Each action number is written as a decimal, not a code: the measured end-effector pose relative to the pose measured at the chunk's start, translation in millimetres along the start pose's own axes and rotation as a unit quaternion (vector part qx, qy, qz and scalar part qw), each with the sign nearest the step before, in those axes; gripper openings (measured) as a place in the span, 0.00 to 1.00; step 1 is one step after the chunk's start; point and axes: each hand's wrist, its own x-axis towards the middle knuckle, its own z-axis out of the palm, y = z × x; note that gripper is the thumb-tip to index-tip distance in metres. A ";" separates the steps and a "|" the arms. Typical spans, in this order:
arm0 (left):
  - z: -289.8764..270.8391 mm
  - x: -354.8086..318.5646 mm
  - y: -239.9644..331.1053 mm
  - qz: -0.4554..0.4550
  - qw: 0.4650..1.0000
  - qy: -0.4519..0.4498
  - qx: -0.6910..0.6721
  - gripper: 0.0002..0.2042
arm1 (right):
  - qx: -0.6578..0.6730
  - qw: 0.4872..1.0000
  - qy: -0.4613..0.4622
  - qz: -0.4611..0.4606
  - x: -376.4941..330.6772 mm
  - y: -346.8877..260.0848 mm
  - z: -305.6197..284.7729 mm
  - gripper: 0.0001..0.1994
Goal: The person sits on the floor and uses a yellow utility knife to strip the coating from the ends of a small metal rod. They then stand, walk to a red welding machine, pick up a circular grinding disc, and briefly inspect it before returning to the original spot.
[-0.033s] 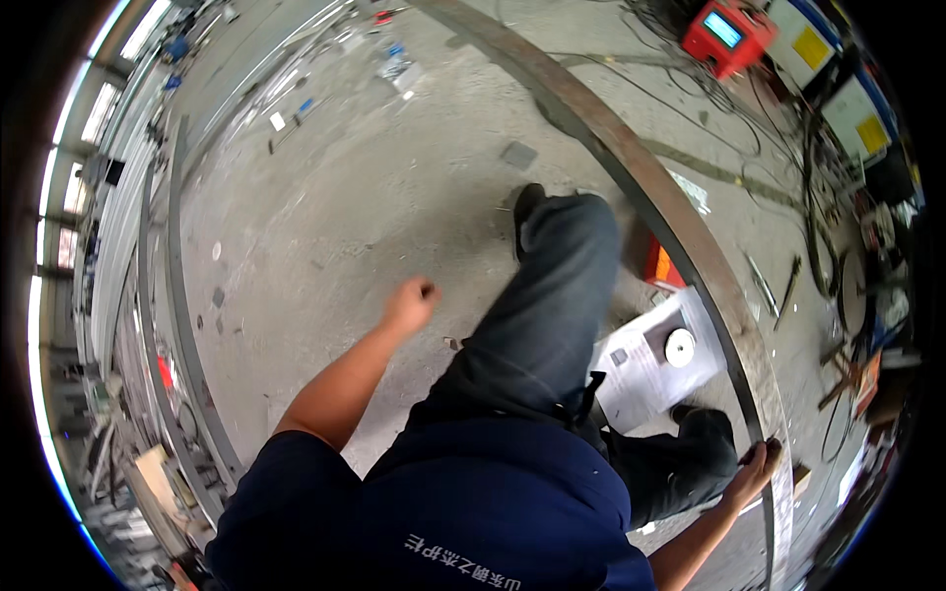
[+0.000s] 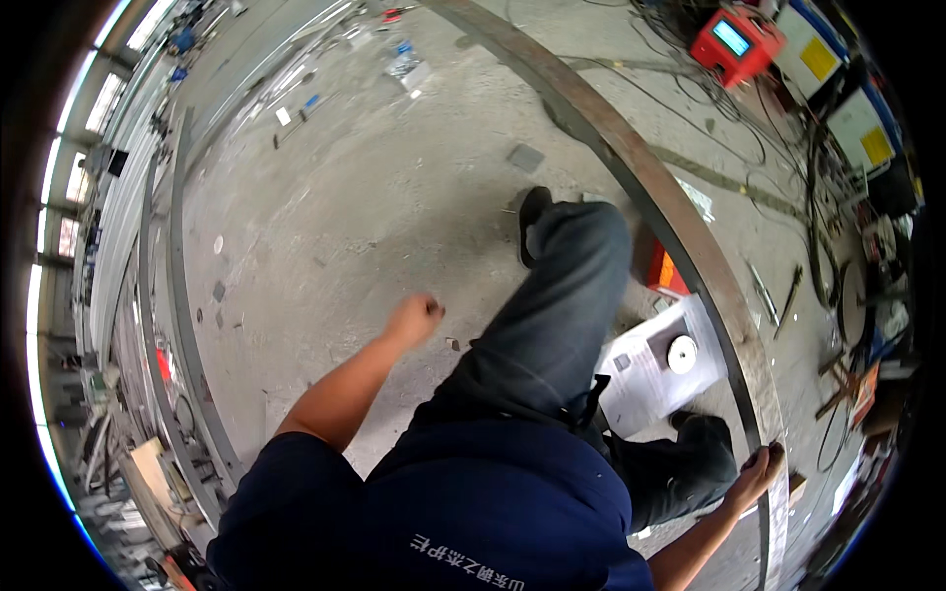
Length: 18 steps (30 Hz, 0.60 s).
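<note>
My left hand (image 2: 416, 317) hangs out in front of me over the concrete floor, curled into a fist with nothing in it. Low at the right, my right hand (image 2: 759, 473) grips the edge of a long curved steel strip (image 2: 680, 231) that sweeps from the top of the view down past my side. My legs in dark trousers are mid-stride, the front black shoe (image 2: 532, 212) planted just left of the strip.
A white sheet with a small round disc (image 2: 680, 353) and an orange box (image 2: 662, 271) lie by the strip. A red welding machine (image 2: 734, 39), cables and tools crowd the right. More long steel strips (image 2: 182, 295) run along the left. A small grey plate (image 2: 524, 158) lies ahead.
</note>
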 end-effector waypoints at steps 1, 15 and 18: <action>11.9 -19.7 -20.2 0.027 0.995 -0.070 0.070 0.15 | -0.018 0.999 0.035 -0.012 2.6 -18.8 7.6 0.09; -8.1 34.3 50.8 0.105 0.983 0.120 -0.088 0.17 | -0.191 0.980 0.021 -0.042 -45.1 -13.4 -25.5 0.18; -61.3 37.2 165.0 0.248 0.940 0.187 -0.143 0.15 | -0.152 0.972 -0.002 -0.179 -59.3 -32.5 9.2 0.23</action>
